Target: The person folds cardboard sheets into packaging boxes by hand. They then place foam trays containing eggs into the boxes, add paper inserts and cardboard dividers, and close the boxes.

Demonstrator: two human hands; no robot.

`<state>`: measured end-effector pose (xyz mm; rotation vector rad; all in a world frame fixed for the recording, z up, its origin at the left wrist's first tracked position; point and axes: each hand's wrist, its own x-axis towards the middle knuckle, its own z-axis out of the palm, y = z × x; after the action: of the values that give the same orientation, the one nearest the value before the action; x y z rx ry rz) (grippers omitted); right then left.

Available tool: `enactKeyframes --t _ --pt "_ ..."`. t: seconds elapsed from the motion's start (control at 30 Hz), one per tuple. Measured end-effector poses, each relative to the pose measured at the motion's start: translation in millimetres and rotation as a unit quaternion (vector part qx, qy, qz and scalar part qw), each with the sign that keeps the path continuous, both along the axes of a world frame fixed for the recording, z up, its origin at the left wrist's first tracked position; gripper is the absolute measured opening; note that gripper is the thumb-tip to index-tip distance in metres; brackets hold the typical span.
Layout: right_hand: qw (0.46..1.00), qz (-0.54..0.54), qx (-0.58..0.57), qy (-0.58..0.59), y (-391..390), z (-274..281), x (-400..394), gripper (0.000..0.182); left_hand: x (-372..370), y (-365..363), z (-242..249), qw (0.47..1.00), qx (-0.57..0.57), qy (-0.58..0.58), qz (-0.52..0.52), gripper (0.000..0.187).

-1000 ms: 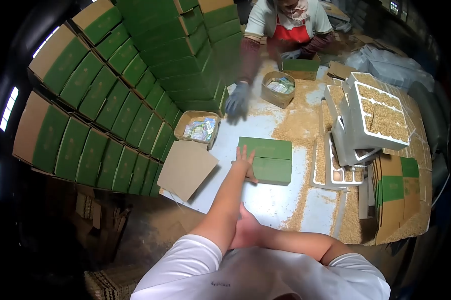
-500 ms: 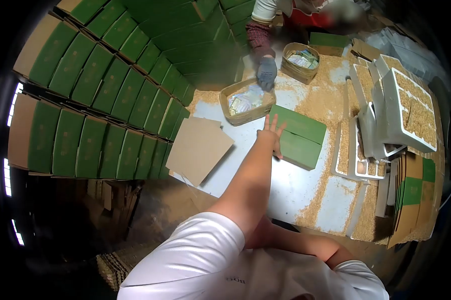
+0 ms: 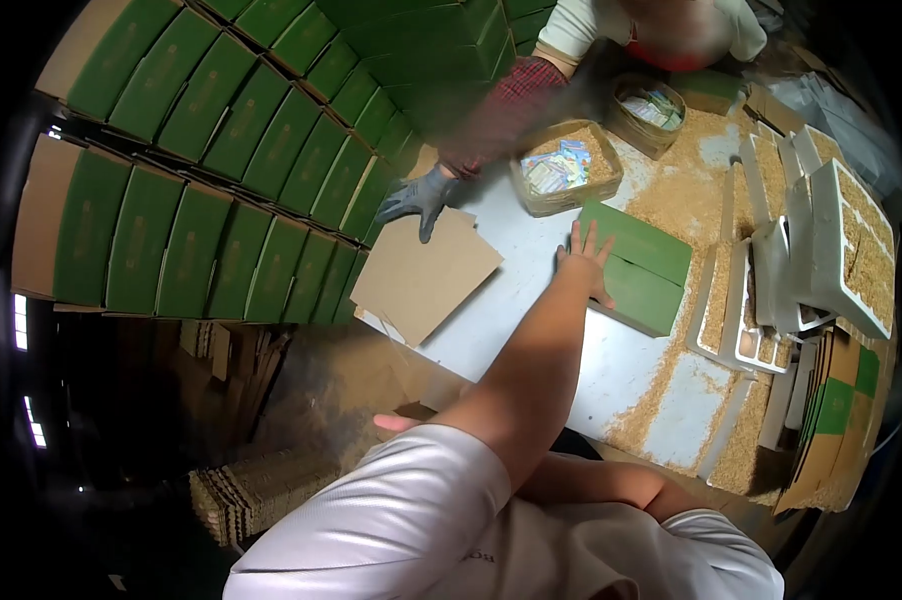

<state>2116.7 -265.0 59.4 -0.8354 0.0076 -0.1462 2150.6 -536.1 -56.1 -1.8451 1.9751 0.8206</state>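
Note:
My left hand [image 3: 586,265] lies palm down with fingers spread on the closed green cardboard box [image 3: 651,255], near its left edge. The box rests flat on the pale tabletop. My right forearm crosses my body beneath the left arm. Past the left sleeve, a stretched-out part of my right hand [image 3: 397,422] shows; the rest is hidden. Flat brown cardboard sheets [image 3: 426,280] lie on the table left of the box. Another person's grey-gloved hand [image 3: 421,200] reaches to their far edge. Behind the box stands a basket [image 3: 571,200] holding colourful printed packets or cards.
Stacked green boxes [image 3: 251,160] rise along the left. A second basket [image 3: 651,140] stands near the other person. White foam trays [image 3: 821,240] filled with sawdust-like material pile up at right, beside folded cartons [image 3: 821,430]. Loose shavings [image 3: 696,200] cover parts of the table.
The other person's gloved hand has gone from the nearer basket to the cardboard sheets. My left hand stays on the box. Part of my right hand now shows. The view has shifted.

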Motion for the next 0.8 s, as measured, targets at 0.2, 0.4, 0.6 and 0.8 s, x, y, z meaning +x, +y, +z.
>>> enactKeyframes --t 0.2,0.4,0.6,0.8 --pt "0.992 -0.026 -0.120 0.034 -4.1 -24.6 -11.3 0.061 1.4 1.5 -4.1 1.000 -0.002 0.004 0.004 0.151" --pt "0.985 -0.031 -0.160 0.053 -0.4 -45.3 -21.0 0.062 -2.0 -5.0 -4.4 1.000 0.023 -0.004 0.009 0.151" --pt "0.988 -0.031 -0.140 0.055 6.3 -55.5 -15.9 0.063 0.6 -3.7 2.2 1.000 0.018 -0.018 -0.011 0.149" --pt "0.989 -0.039 -0.132 0.055 16.9 -62.7 -10.7 0.063 0.0 -7.9 1.5 0.999 0.041 -0.006 0.012 0.150"
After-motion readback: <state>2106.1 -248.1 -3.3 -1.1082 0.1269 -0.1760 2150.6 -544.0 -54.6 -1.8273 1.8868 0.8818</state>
